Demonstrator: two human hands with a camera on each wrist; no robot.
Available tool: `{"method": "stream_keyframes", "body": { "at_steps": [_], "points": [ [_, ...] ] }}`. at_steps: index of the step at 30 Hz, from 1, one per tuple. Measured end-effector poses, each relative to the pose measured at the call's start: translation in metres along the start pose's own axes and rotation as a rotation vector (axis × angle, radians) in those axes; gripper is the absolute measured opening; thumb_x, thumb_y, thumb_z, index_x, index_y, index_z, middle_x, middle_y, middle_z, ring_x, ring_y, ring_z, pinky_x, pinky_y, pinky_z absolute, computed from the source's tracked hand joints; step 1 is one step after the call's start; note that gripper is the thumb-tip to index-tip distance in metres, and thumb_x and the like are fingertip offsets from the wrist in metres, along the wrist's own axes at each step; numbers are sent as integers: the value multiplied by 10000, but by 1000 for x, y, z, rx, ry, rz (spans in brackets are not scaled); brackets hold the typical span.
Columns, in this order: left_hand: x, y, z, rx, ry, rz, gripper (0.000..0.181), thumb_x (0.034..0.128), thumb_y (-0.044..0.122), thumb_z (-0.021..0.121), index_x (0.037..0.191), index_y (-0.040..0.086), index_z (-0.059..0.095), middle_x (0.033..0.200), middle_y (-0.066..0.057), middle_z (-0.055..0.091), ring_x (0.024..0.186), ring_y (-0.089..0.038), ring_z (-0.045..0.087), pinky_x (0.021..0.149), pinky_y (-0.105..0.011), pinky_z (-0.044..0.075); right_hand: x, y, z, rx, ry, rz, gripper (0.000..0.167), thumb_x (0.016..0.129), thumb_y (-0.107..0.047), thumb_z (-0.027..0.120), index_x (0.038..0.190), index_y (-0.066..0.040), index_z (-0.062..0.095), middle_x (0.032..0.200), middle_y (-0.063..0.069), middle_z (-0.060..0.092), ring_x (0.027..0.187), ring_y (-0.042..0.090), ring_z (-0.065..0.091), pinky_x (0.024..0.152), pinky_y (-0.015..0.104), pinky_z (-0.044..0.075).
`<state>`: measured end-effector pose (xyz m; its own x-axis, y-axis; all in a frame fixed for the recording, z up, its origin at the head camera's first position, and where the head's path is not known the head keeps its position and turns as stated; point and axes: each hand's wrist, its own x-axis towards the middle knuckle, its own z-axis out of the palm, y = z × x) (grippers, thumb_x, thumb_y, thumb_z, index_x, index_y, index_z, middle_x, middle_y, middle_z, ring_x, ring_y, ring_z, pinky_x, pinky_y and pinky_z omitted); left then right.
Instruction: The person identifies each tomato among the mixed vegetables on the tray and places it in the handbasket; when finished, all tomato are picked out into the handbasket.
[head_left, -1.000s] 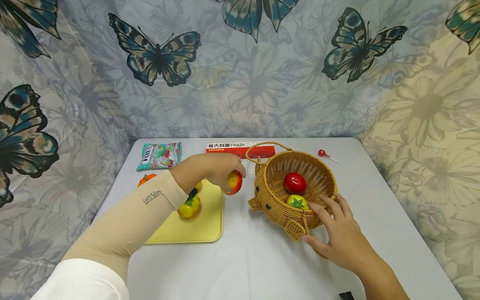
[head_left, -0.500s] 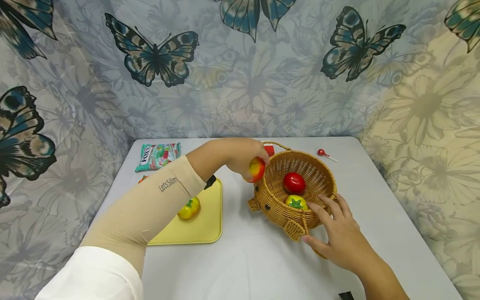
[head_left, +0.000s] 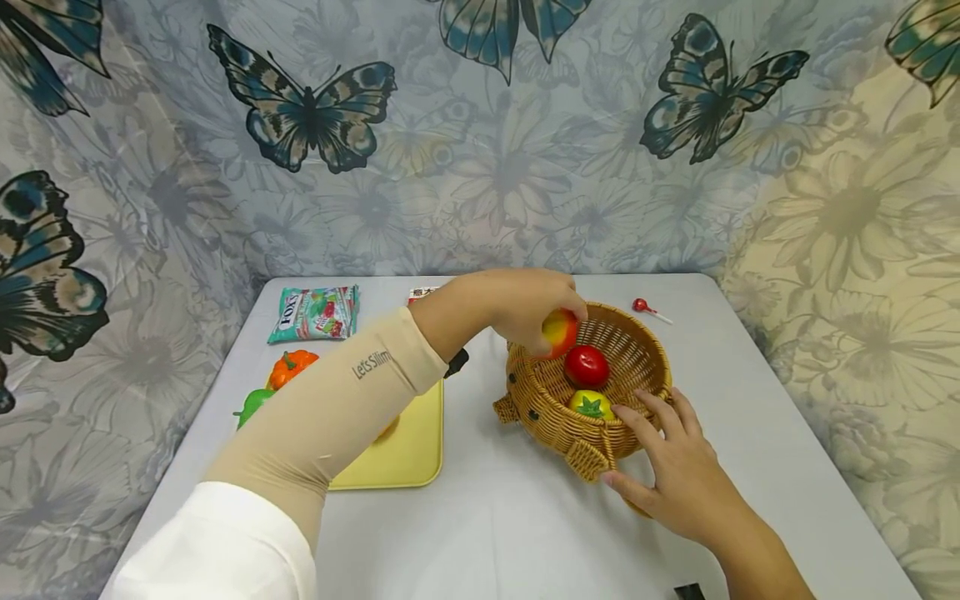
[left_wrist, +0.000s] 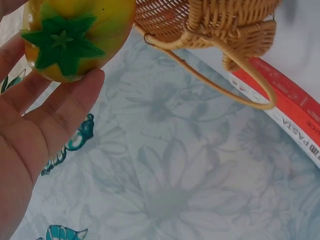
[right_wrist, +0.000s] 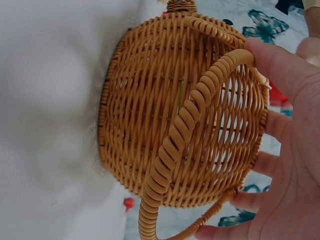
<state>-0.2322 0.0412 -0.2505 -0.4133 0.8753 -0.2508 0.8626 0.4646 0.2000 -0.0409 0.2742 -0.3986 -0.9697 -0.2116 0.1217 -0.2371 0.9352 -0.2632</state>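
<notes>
My left hand holds a red-and-yellow toy tomato over the left rim of a wicker basket. In the left wrist view, the tomato's green star-shaped calyx faces the camera, and fingers lie along its side. Inside the basket are a shiny red toy fruit and a yellow toy tomato with a green calyx. My right hand grips the near right rim, fingers over the edge and thumb outside. Its wrist view shows the woven side and the wrapped handle.
A yellow tray lies left, partly under my left forearm. Beyond the forearm sit an orange toy pepper and a green toy piece. A candy bag, a pasta box and a red lollipop lie toward the back.
My left hand has carried the toy tomato rightward from beside the tray to over the basket's rim. My right hand and the basket have stayed in place.
</notes>
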Motion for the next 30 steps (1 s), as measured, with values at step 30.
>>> {"method": "stream_keyframes", "body": {
  "at_steps": [30],
  "points": [
    [62, 26, 47, 61, -87, 13, 549, 939, 353, 721, 1457, 322, 541, 1389, 56, 493, 1210, -109, 494, 1021, -256, 465, -1, -2, 0, 4, 16, 2, 816, 840, -582, 776, 1502, -217, 469, 1597, 163, 312, 1473, 568, 149, 834, 871, 380]
  ]
}}
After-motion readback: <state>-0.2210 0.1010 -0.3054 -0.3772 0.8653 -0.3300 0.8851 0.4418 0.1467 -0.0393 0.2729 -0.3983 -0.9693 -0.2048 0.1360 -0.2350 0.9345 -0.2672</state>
